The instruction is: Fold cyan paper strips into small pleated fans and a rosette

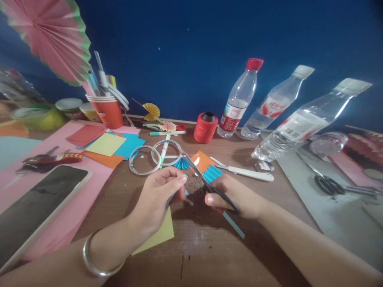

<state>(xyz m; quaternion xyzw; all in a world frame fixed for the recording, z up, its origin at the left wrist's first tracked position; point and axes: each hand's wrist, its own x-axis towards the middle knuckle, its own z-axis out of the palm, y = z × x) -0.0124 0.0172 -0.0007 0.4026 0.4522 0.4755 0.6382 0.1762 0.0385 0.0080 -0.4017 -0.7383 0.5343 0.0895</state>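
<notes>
My left hand [167, 185] pinches a small piece of blue paper [170, 198] between thumb and fingers, most of it hidden by the hand. To its right, my right hand [229, 195] is closed round the black handles of scissors [196, 170], whose blades point up and to the left, away from my left hand's fingertips. A pale blue strip [234, 225] lies below my right hand. Yellow paper [158, 235] rests partly under my left hand. Beyond the hands are orange paper [202, 160], a folded blue piece [181, 163] and two clear tape rolls [144, 160].
At left, a phone [44, 207] lies on pink paper [98, 191] near coloured sheets [128, 145]. A red cup [107, 113] holds pens. Behind stand a red thread spool [205, 128] and bottles [235, 109]. A white-handled cutter [251, 173] lies right.
</notes>
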